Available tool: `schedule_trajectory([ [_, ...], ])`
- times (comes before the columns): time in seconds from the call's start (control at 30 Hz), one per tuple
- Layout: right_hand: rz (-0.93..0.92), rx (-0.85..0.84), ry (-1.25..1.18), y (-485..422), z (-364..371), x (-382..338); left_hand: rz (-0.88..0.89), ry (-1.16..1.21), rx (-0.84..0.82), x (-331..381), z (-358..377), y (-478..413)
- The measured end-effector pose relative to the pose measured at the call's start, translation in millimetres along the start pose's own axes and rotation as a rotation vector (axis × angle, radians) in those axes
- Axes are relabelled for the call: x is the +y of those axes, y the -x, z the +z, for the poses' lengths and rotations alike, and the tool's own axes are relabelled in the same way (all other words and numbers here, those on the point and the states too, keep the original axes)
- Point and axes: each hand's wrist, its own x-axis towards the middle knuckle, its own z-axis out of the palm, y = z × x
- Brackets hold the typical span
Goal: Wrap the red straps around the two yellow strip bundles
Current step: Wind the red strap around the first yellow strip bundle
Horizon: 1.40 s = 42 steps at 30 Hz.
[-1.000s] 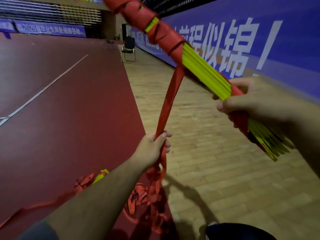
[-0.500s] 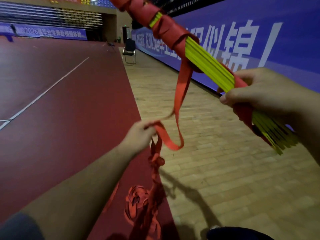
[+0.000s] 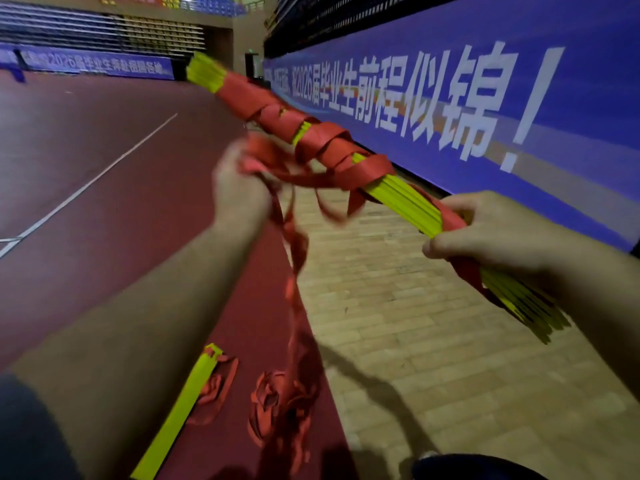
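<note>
My right hand (image 3: 498, 230) grips the near part of a long yellow strip bundle (image 3: 405, 199), which slants up and away to the left. Red strap windings (image 3: 304, 133) cover its far half. Blurred with motion, my left hand (image 3: 239, 188) grips the loose red strap (image 3: 294, 251) just left of the bundle's middle. From that hand the strap hangs down to a crumpled red pile (image 3: 277, 410) on the floor. A second yellow strip bundle (image 3: 180, 414) lies on the floor beside more red strap (image 3: 214, 389).
I stand where a dark red court floor (image 3: 86, 202) meets a wooden floor (image 3: 415, 341). A blue banner wall with white characters (image 3: 450, 105) runs along the right. A dark shoe tip (image 3: 460, 467) shows at the bottom edge. Tiered seating is far away at the back left.
My left hand has risen with the strap, from low near the floor to beside the bundle's middle. The bundle has tipped lower, so its far yellow end shows. Another loop lies around it.
</note>
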Motion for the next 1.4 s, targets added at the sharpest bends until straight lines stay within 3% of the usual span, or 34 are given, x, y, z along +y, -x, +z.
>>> schedule_trajectory([
  [0.07, 0.0, 0.019, -0.055, 1, 1, 5, 0.071, 0.323, 0.106, 27, -3, -13],
  [0.1, 0.001, 0.026, -0.085, 2, 2, 7, 0.051, 0.309, 0.083, 24, -6, -8],
  [0.13, 0.008, 0.024, -0.124, 3, 3, 8, -0.006, 0.2, -0.005, 11, -10, 0],
  [0.17, 0.022, 0.01, -0.174, 3, 4, 9, -0.087, -0.06, -0.19, -9, -16, 15],
  [0.23, 0.061, -0.031, -0.248, 4, 6, 11, -0.299, -0.638, -0.683, -59, -29, 56],
  [0.27, 0.076, -0.048, -0.252, 3, 8, 12, -0.413, -0.71, -0.79, -76, -34, 69],
  [0.33, 0.083, -0.047, -0.18, 1, 13, 17, -0.624, -0.48, -0.698, -89, -38, 82],
  [0.4, 0.081, -0.045, -0.111, -2, 19, 19, -0.711, -0.337, -0.577, -88, -39, 82],
  [0.47, 0.087, -0.058, -0.103, -2, 22, 18, -0.704, -0.269, -0.546, -86, -40, 81],
  [0.53, 0.092, -0.08, -0.107, -3, 25, 19, -0.645, -0.322, -0.626, -85, -44, 83],
  [0.7, 0.079, -0.096, -0.124, -5, 22, 14, -0.377, -1.099, -1.286, -94, -46, 78],
  [0.8, 0.055, -0.075, -0.145, -5, 13, 6, -0.463, -1.253, -1.479, -107, -49, 90],
  [0.9, 0.04, -0.063, -0.19, -4, 7, 2, -0.684, -1.201, -1.45, -125, -62, 95],
  [0.93, 0.035, -0.068, -0.198, -3, 6, 2, -0.657, -1.161, -1.382, -120, -62, 93],
  [0.97, 0.03, -0.08, -0.201, -3, 6, 2, -0.563, -1.026, -1.291, -109, -60, 89],
  [1.07, 0.022, -0.133, -0.199, -2, 9, 0, -0.355, -0.257, -0.982, -61, -34, 83],
  [1.1, 0.011, -0.154, -0.201, -2, 11, 0, -0.292, -0.123, -0.923, -48, -23, 83],
  [1.2, -0.026, -0.229, -0.14, -1, 14, -2, -0.23, 0.05, -0.873, -27, 8, 88],
  [1.3, -0.039, -0.263, -0.11, 0, 14, -2, -0.181, 0.068, -0.805, -19, 23, 95],
  [1.4, -0.042, -0.227, -0.11, 0, 14, 5, -0.268, 0.142, -0.741, -22, 19, 103],
])
